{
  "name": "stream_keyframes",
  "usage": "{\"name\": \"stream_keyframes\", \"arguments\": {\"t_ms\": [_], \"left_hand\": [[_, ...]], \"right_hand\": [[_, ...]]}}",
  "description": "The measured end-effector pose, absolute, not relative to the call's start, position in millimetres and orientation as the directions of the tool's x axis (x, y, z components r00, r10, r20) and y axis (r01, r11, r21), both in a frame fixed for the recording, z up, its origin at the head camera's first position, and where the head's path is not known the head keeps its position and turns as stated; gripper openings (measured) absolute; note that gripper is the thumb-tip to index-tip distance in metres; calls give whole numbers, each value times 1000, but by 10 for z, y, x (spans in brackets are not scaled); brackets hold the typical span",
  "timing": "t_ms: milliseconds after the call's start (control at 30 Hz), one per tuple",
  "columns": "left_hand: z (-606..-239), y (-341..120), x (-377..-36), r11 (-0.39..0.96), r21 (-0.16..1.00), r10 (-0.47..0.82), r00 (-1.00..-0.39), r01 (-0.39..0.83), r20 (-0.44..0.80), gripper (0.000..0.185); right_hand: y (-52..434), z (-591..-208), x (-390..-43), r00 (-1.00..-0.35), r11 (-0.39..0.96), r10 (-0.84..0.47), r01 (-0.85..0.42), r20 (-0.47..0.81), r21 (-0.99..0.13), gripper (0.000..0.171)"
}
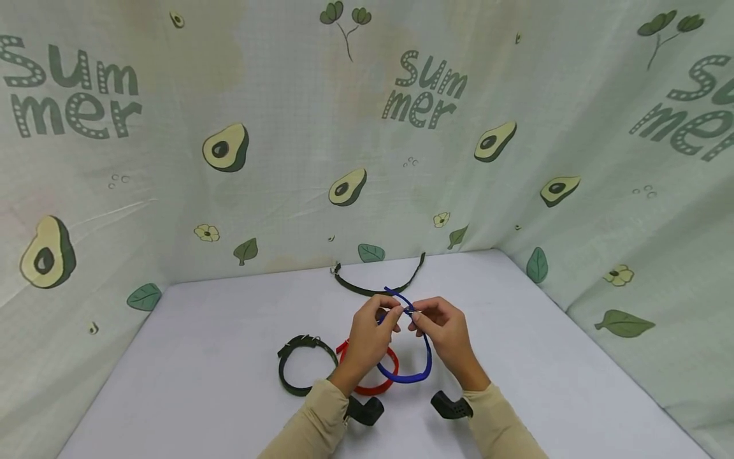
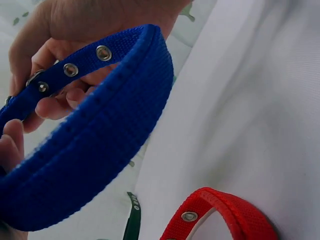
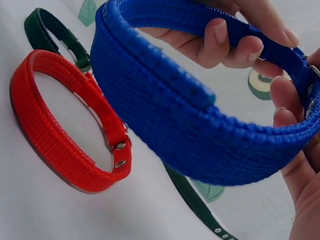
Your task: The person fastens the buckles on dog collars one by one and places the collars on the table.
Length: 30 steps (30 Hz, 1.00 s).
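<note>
Both hands, left hand (image 1: 367, 335) and right hand (image 1: 446, 331), pinch the blue woven nylon collar (image 1: 410, 373) above the white counter (image 1: 201, 357); fingers hide its buckle. The backdrop cloth (image 1: 287, 159) reads "Summer".

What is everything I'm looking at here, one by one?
Blue collar: one, blue, looped, held up over the table by both hands.
Red collar: one, red, buckled in a ring, on the table under the left hand.
Dark buckled collar: one, dark green, on the table left of the red one.
Open dark collar: one, dark green, unbuckled, curved, at the table's far edge.
Table: one, white.
Backdrop: one, pale green cloth with avocados.
Left hand: pinches the blue collar.
Right hand: pinches the blue collar.
</note>
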<state>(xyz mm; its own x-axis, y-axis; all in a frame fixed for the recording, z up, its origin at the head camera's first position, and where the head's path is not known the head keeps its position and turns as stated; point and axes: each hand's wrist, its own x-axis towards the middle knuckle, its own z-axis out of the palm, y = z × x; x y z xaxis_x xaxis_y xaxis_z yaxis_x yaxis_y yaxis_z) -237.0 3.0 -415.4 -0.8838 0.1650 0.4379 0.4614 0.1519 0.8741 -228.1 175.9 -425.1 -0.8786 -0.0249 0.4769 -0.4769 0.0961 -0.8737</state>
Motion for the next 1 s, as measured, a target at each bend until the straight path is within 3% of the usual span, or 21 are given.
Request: {"name": "stream_keyframes", "arguments": {"t_ms": [233,500,1000], "left_hand": [[-4131,-30,-2420,78,939,244,-920,334,307,35],[-4140,-45,-2417,17,982,256,-951,186,175,32],[-4095,-55,-2396,11,977,261,-944,213,203,36]], "right_hand": [[1778,-4250,-2300,-859,36,44,-510,511,-860,13],[1786,-4257,-2315,-840,-5,66,-541,539,-841,8],[1785,-4202,-2304,-836,22,67,-545,545,-838,13]]}}
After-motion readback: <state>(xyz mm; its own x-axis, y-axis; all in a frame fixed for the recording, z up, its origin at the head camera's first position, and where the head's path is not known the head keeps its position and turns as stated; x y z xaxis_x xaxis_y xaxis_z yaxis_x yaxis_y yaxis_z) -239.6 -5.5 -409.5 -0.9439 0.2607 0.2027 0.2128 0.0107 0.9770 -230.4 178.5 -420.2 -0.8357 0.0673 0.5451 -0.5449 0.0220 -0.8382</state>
